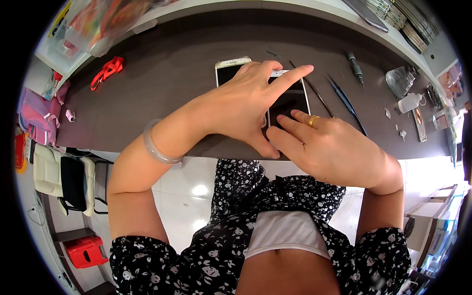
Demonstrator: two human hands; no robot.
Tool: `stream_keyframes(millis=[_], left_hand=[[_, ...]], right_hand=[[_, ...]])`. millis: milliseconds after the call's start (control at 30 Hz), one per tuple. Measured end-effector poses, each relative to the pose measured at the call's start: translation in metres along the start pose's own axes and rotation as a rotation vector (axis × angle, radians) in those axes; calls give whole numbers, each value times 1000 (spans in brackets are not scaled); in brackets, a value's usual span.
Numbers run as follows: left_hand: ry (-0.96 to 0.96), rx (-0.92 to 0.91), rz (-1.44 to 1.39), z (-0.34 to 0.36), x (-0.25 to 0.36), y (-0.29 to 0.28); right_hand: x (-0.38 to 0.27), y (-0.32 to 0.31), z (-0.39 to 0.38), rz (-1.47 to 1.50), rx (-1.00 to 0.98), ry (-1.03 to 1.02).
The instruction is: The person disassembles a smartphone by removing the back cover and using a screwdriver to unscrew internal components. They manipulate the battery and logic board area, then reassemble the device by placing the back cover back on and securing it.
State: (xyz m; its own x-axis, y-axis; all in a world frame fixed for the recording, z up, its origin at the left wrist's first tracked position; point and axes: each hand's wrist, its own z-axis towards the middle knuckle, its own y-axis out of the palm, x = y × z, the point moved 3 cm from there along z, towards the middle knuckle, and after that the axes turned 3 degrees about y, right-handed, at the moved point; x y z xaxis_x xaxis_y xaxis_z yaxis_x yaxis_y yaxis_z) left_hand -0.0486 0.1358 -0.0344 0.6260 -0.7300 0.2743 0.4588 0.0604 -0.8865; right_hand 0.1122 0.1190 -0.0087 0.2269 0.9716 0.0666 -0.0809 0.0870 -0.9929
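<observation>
I am pressing my left hand (246, 105) and right hand (327, 147) onto the phone (291, 101) lying on the desk (162, 83) at its near edge, fingers spread flat on the glass, gripping nothing. I judge I'm seating the screen; next comes even pressure along its edges.

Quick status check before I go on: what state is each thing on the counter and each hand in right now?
left hand: pressed on the near phone, index finger stretched along its top edge
right hand: fingertips on the near phone's screen
near phone: flat, screen dark
second phone: flat, screen dark, partly covered by the left hand
tweezers: lying untouched
screwdriver: lying untouched
white squeeze bottle: on its side
</observation>
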Motion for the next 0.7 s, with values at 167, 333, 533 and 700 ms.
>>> stream_keyframes(millis=[167,333,533,700], left_hand=[[-29,-1,26,-3,-4,2],[-294,-17,-385,2,-19,-7],[-272,147,-482,4,-45,-8],[-294,105,-345,6,-42,-12]], right_hand=[[8,-18,-2,102,279,-3],[41,-40,1,180,494,51],[72,-38,11,261,844,137],[83,-35,11,305,974,165]])
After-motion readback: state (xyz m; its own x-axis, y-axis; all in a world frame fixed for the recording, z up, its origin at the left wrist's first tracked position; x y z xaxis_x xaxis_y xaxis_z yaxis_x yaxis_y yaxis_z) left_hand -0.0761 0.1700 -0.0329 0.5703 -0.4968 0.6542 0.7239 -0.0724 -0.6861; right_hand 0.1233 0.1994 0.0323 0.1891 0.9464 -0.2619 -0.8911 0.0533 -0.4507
